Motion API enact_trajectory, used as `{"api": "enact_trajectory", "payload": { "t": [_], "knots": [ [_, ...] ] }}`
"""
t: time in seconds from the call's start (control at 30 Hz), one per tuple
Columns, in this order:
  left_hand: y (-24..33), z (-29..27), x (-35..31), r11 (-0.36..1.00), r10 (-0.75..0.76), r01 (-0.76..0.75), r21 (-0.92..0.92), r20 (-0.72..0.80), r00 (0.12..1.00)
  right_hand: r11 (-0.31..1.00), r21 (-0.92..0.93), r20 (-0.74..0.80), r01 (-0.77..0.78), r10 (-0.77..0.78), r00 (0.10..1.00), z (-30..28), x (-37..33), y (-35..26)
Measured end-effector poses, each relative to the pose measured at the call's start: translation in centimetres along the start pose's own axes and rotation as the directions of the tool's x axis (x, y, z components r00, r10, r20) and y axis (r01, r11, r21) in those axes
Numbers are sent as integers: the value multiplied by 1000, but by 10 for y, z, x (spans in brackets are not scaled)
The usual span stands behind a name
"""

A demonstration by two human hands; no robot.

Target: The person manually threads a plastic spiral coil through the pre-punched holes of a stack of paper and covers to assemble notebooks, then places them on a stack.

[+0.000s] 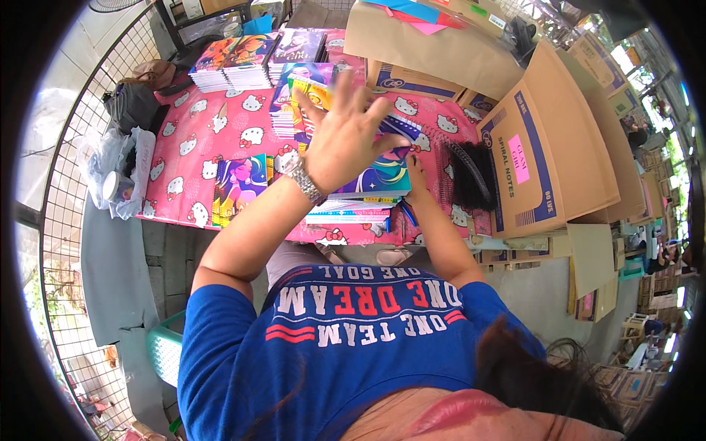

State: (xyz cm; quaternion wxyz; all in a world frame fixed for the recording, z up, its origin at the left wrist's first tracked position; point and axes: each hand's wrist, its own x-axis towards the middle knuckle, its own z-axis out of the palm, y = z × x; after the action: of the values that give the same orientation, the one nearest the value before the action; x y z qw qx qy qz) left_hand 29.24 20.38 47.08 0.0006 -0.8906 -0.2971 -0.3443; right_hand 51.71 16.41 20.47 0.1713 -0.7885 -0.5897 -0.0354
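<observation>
My left hand [343, 140], with a metal watch [304, 181] on its wrist, is raised over a stack of spiral notebooks [349, 212] in front of me. Its fingers are spread and hold nothing. On top of the stack is a notebook with a teal and purple cover [384, 175], partly hidden under that hand. My right hand [417, 178] is closed at this notebook's right edge; its fingers are partly hidden. Beyond my left hand, a yellow-covered notebook [315, 92] lies on another stack. A single purple notebook [241, 184] rests to the left.
A pink patterned cloth [193, 140] covers the table. More notebook stacks [235, 62] stand at the back left. An open cardboard box [548, 147] stands at the right, beside a black bristly object [471, 176]. A plastic bag with a cup [118, 184] hangs at the left edge.
</observation>
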Motion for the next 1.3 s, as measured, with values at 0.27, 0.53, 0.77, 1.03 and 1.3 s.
{"api": "enact_trajectory", "payload": {
  "t": [0.27,0.53,0.77,1.03,1.3],
  "knots": [
    [6,9,-2,985,22,-39,-166,-103,994,670,737,174,-87,-65,983,-96,70,18],
    [9,11,6,965,124,-142,-219,-93,988,582,806,420,108,-691,589,-285,87,-29],
    [5,7,14,953,162,-160,-258,-14,987,586,810,453,13,-641,619,-289,86,-36],
    [3,8,14,952,152,-150,-267,-11,988,195,977,90,87,-747,659,-274,85,-36],
    [6,12,14,947,144,-134,-290,11,990,-109,990,-23,-90,-754,657,-276,82,-44]
  ]
}}
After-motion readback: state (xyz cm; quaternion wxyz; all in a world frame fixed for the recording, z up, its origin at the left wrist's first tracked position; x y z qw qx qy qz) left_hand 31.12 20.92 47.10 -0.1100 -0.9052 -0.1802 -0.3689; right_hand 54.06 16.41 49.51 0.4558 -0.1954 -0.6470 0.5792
